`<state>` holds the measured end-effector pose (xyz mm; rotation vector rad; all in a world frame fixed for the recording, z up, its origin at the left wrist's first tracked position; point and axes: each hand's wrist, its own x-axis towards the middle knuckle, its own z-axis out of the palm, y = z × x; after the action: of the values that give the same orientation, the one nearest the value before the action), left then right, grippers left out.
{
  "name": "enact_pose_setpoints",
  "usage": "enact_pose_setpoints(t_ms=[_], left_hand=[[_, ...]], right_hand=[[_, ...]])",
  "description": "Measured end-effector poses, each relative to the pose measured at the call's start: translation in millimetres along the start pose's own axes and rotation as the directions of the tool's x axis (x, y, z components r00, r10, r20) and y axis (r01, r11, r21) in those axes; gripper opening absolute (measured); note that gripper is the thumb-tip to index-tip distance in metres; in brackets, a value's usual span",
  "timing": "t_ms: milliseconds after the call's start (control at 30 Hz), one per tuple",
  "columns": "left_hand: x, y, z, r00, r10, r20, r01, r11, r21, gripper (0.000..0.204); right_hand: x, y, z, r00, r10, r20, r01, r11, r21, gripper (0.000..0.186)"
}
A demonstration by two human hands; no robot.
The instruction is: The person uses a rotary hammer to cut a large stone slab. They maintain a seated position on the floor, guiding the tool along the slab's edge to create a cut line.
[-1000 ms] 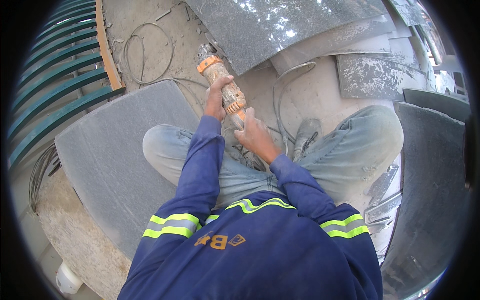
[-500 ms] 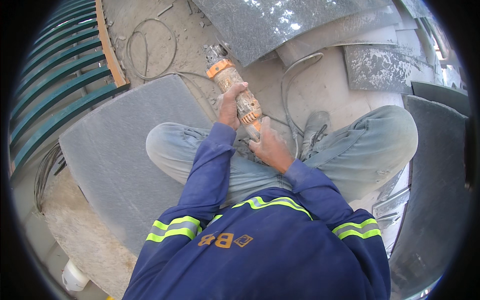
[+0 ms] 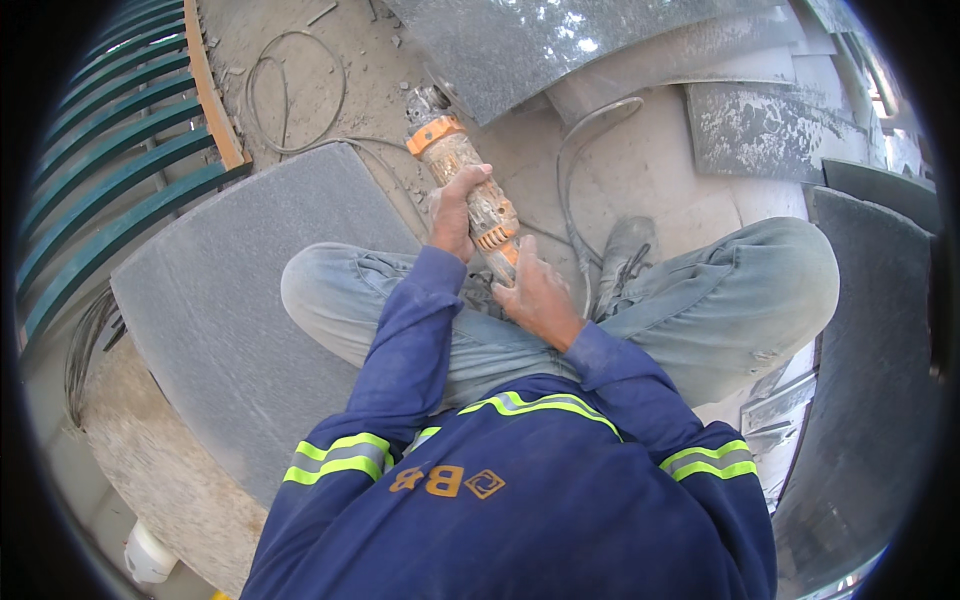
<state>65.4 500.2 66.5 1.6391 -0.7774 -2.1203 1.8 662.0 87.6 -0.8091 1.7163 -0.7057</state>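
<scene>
An angle grinder (image 3: 462,163), dusty and with orange bands, slants up and away from my lap between my knees. My left hand (image 3: 455,212) is wrapped round the middle of its body, thumb across the top. Further back, my right hand (image 3: 540,295) is closed round the narrower rear end, beside the orange vents. The metal head of the tool points away from me, toward the edge of a dark stone slab (image 3: 560,45). Whether a disc is fitted cannot be made out.
A large grey slab (image 3: 260,230) lies at my left, partly under my knee. Cable loops (image 3: 340,95) cross the dusty floor ahead. Green slats (image 3: 120,190) with an orange edge stand at the far left. Several slabs (image 3: 770,130) lean and overlap at the right, and a dark one (image 3: 860,400) stands beside my right knee.
The view has shifted slightly, so everything sits a little further left. Both hands keep the same hold on the grinder, which has hardly moved.
</scene>
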Motion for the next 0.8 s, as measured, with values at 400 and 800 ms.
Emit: enact_pose_setpoints(t_ms=[400, 800], left_hand=[[-4, -3, 4, 0.999, -0.040, 0.012, 0.041, 0.997, -0.062, 0.034], [-10, -7, 5, 0.999, -0.048, 0.004, 0.049, 0.998, -0.036, 0.033]], right_hand=[[-6, 0, -5, 0.998, 0.055, 0.034, -0.056, 0.998, 0.026, 0.052], [-13, -1, -8, 0.998, 0.059, 0.039, -0.060, 0.998, 0.023, 0.048]])
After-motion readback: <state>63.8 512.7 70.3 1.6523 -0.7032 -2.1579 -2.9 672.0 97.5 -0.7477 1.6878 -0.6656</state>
